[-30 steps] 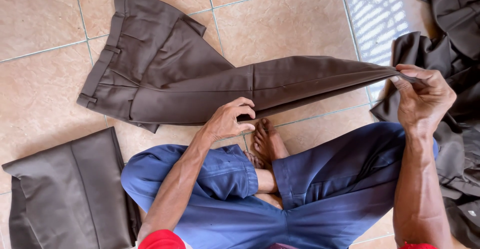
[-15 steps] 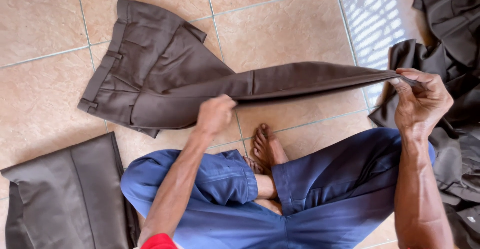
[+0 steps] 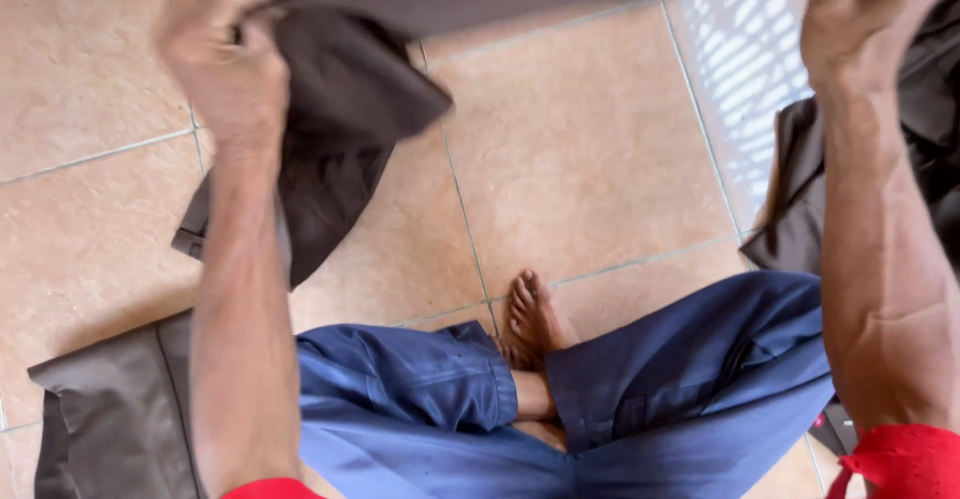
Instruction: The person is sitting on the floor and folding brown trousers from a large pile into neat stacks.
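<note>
At seven o'clock a folded brown garment (image 3: 110,409) lies on the tiled floor (image 3: 580,159). At eleven o'clock the left hand (image 3: 220,59) is clamped on the dark brown trousers (image 3: 340,109), lifted and stretched across twelve o'clock. At one o'clock the right hand (image 3: 865,9) grips their other end. Below, a bare foot (image 3: 535,319) rests between blue-trousered legs (image 3: 690,389). More dark cloth (image 3: 790,199) lies at three o'clock.

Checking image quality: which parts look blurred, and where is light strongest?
Head view: the left hand and the trousers it holds are motion-blurred; the right hand is softer too; the foot stays sharp; sunlight throws a bright lattice patch on the floor.
</note>
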